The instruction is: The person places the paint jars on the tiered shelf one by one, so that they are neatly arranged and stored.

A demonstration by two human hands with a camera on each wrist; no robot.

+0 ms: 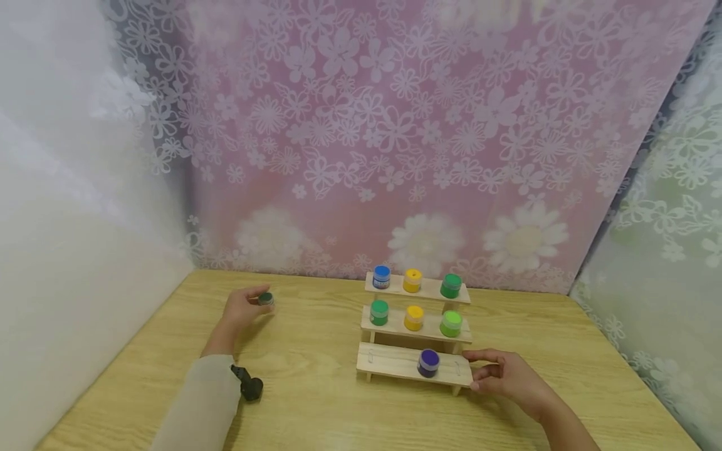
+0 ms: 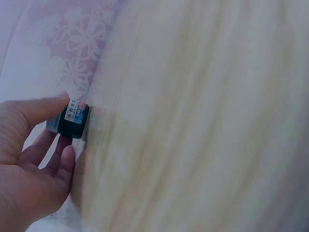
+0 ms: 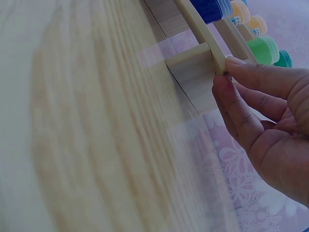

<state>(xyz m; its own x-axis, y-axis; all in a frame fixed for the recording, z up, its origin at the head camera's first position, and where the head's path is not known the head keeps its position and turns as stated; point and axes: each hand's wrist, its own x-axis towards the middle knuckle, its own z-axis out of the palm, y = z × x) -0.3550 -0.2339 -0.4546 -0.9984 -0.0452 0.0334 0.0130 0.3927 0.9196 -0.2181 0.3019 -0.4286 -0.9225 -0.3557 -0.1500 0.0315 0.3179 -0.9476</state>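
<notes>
At the table's far left my left hand (image 1: 241,308) grips a small dark green paint jar (image 2: 76,118) between thumb and fingers. Its printed label faces the left wrist camera. My right hand (image 1: 507,379) pinches the right end of the lowest step of a three-tier wooden stand (image 1: 392,360). On that step sits a purple jar (image 1: 429,363). The middle step bears a green jar (image 1: 379,312), a yellow jar (image 1: 413,318) and a light green jar (image 1: 451,324). Up top are a blue jar (image 1: 381,277), another yellow jar (image 1: 412,280) and another green jar (image 1: 450,285).
Everything stands on a wood-grain table (image 1: 316,401). A pink flowered curtain (image 1: 395,156) hangs behind its back edge, with pale sheets at both sides. A black device (image 1: 248,383) is strapped at the left sleeve's cuff.
</notes>
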